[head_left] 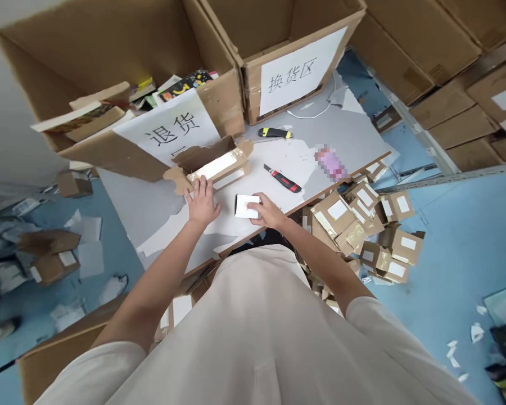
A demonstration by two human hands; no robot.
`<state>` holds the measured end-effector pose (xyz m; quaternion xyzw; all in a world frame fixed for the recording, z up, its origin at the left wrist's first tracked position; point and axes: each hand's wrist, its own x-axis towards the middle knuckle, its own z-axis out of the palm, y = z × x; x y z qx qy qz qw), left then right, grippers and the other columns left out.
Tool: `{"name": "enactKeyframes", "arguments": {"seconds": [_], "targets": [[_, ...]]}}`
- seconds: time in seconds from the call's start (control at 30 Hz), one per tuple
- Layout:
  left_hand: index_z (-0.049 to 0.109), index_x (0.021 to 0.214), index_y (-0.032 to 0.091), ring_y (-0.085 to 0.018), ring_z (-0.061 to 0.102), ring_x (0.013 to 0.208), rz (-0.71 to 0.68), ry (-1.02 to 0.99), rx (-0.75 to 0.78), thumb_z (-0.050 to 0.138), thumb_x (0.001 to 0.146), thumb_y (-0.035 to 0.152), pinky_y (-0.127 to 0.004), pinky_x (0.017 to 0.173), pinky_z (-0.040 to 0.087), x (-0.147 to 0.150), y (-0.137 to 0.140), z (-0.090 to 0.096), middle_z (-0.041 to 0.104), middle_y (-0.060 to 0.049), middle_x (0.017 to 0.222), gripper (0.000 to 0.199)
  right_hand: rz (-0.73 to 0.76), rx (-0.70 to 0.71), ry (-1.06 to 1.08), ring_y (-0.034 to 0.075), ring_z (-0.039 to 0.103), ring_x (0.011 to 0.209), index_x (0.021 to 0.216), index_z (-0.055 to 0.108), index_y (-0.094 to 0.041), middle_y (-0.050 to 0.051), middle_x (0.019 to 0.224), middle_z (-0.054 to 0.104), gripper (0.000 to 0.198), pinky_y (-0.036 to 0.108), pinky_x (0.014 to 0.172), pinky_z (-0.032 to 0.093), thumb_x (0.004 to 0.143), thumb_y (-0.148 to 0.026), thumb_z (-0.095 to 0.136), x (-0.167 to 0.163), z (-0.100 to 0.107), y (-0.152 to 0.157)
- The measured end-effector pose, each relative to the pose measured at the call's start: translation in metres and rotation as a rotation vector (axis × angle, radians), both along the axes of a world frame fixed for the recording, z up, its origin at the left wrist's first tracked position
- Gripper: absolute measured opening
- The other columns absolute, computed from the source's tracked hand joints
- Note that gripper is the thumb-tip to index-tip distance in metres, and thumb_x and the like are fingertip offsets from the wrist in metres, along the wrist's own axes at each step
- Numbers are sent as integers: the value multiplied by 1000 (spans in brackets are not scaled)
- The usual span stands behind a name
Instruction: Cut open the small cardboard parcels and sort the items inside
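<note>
My left hand (pixel 203 201) lies with its fingers spread against the near side of an opened cardboard box (pixel 221 167), whose flaps stand up. In my right hand (pixel 267 210) is a small white box (pixel 244 206), held by its right end just above or on the table; which of the two I cannot tell. A red and black utility knife (pixel 283 178) rests to the right of the cardboard box. Farther back on the table lies a yellow and black utility knife (pixel 275 133).
Two large cartons with paper signs, a left carton (pixel 231 107) holding books and a right carton (pixel 251 93), stand at the table's back. A blurred pink item (pixel 331 163) lies near the right edge. Several small cardboard boxes (pixel 337 216) are piled beyond the table's right edge, beside a metal rack (pixel 436 147).
</note>
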<state>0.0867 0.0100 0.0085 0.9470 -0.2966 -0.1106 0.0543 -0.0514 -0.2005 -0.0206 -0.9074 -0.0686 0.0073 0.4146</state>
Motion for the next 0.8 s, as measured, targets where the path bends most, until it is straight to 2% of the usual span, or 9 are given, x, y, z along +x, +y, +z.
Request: {"name": "enactKeyframes", "arguments": {"seconds": [0.1, 0.2, 0.3, 0.4, 0.5, 0.57, 0.67, 0.73, 0.8], "targets": [[14, 150, 7, -37, 4, 146, 19, -9, 30, 53, 77, 32, -66, 111, 5, -3, -1, -4, 10, -20, 158, 86, -4, 22, -37, 23, 50, 109, 109, 57, -28, 8, 122, 46, 40, 43, 94, 47, 71, -25, 70, -3, 7, 0], [17, 150, 6, -37, 6, 146, 36, -32, 32, 52, 79, 30, -65, 112, 6, -4, -3, -6, 14, -21, 157, 82, 10, 58, -142, 21, 54, 102, 107, 55, -30, 7, 118, 47, 42, 40, 87, 50, 69, -26, 72, -2, 39, -14], [23, 148, 6, -36, 11, 146, 39, -76, 7, 50, 80, 29, -65, 111, 9, -2, -4, -9, 19, -21, 156, 77, -57, 73, -350, 23, 54, 105, 109, 52, -31, 6, 118, 47, 47, 39, 84, 51, 68, -27, 73, 9, 96, -51], [29, 146, 8, -36, 16, 145, 53, -103, -37, 52, 78, 31, -65, 111, 11, -3, -6, -12, 24, -19, 155, 75, -231, -6, -676, 25, 54, 102, 109, 49, -27, 6, 107, 50, 51, 42, 86, 49, 65, -29, 73, 41, 166, -107], [35, 144, 11, -36, 21, 143, 87, -100, -93, 53, 76, 33, -64, 112, 11, -6, -7, -14, 30, -18, 153, 74, -515, -133, -896, 26, 53, 105, 115, 43, -22, 8, 107, 47, 52, 47, 91, 45, 70, -34, 67, 102, 227, -171], [38, 142, 12, -36, 25, 142, 120, -96, -136, 53, 75, 33, -63, 112, 11, -10, -9, -15, 34, -17, 151, 72, -685, -207, -917, 28, 48, 113, 120, 39, -20, 10, 114, 44, 53, 52, 95, 41, 74, -35, 62, 156, 251, -208], [43, 140, 15, -36, 30, 141, 178, -87, -203, 53, 73, 33, -63, 113, 13, -15, -10, -18, 38, -15, 150, 69, -833, -274, -779, 30, 44, 120, 118, 40, -18, 13, 118, 41, 49, 51, 98, 38, 76, -31, 60, 238, 256, -249], [47, 137, 20, -37, 33, 139, 220, -73, -243, 54, 72, 34, -62, 113, 15, -19, -11, -19, 41, -13, 148, 68, -944, -265, -611, 28, 45, 119, 116, 40, -19, 13, 118, 41, 46, 47, 98, 38, 75, -29, 60, 280, 241, -264], [49, 135, 25, -36, 36, 138, 252, -64, -271, 55, 71, 36, -60, 114, 17, -23, -12, -21, 43, -10, 148, 65, -1053, -237, -405, 25, 49, 113, 114, 40, -21, 14, 119, 41, 46, 43, 96, 39, 74, -29, 62, 307, 217, -273]]}}
